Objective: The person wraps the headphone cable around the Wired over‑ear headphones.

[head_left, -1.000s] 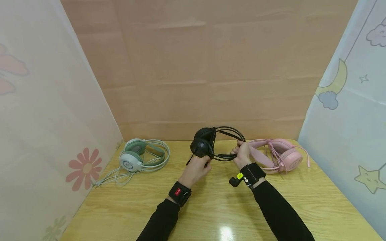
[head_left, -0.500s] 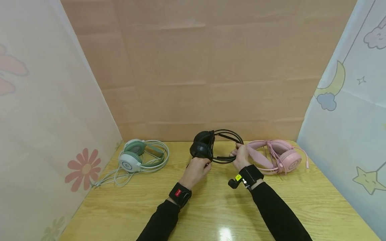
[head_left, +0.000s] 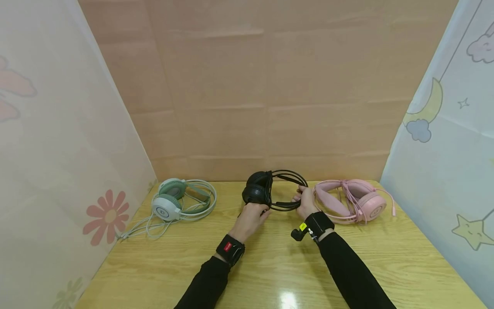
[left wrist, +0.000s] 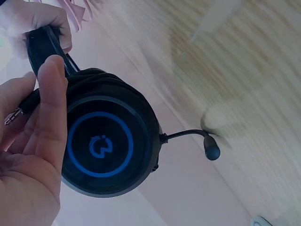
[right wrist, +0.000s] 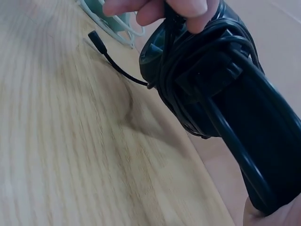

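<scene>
Black headset (head_left: 254, 194) in both hands near the table's (head_left: 270, 266) far edge

Right grip (head_left: 307, 203) clamped on the headband (right wrist: 268, 134), left grip (head_left: 249, 219) pinching the cable's plug (left wrist: 28, 101); best to steady the band and keep the coils (right wrist: 170, 92) snug, clear of the pink headset (head_left: 373, 205)

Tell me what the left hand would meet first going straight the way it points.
Most likely the black headphones, which the left hand grips; beyond them, probably the brown backdrop, though depth is unclear.
</scene>
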### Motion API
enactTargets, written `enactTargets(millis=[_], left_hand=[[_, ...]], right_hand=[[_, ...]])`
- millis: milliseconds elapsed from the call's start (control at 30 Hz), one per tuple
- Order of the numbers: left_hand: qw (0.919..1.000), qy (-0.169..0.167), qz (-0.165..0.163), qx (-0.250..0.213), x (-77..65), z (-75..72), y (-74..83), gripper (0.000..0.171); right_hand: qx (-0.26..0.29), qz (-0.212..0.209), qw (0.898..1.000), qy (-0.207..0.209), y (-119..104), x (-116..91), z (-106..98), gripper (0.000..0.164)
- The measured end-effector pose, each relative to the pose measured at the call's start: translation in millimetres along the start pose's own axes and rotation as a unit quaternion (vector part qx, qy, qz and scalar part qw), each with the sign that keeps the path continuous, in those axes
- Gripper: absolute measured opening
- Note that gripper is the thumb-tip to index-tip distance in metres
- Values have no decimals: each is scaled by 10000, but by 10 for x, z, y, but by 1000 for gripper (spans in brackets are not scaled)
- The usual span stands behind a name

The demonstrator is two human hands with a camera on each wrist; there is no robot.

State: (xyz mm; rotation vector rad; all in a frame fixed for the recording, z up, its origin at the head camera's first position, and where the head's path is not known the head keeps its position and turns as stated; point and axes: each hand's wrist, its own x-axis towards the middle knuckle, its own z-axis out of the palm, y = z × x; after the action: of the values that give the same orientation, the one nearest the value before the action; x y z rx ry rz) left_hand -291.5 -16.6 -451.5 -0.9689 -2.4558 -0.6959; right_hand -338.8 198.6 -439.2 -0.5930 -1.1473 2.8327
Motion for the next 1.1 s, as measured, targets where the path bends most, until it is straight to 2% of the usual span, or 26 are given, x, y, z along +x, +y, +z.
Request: enactTargets(millis=[200, 433, 533, 733, 900, 1000, 1100], left_hand=[[9996, -215, -90, -187, -16, 0, -10, 14], [9996, -274, -105, -20, 1, 5, 5, 17], [9993, -333, -145, 45, -4, 15, 29, 16], [9991, -315, -293, -66, -8, 27, 8, 16], [9993, -327, -151, -54, 10, 18, 7, 22], [9994, -336, -63, -35, 15, 32, 10, 22], [9996, -275, -1, -48, 8, 61, 5, 18]], right_hand=[[21, 170, 9998, -108, 35, 66, -25, 20], [-90, 408, 9980, -477, 31, 163, -103, 21], [-149, 535, 9973, -477, 47, 212, -151, 20], [-571, 575, 9951, -563, 72, 266, -171, 16], [-960, 494, 9927, -536, 73, 276, -178, 10], [-1136, 382, 9919, -418, 82, 271, -190, 21], [-1587, 53, 9870, -257, 106, 271, -199, 41]])
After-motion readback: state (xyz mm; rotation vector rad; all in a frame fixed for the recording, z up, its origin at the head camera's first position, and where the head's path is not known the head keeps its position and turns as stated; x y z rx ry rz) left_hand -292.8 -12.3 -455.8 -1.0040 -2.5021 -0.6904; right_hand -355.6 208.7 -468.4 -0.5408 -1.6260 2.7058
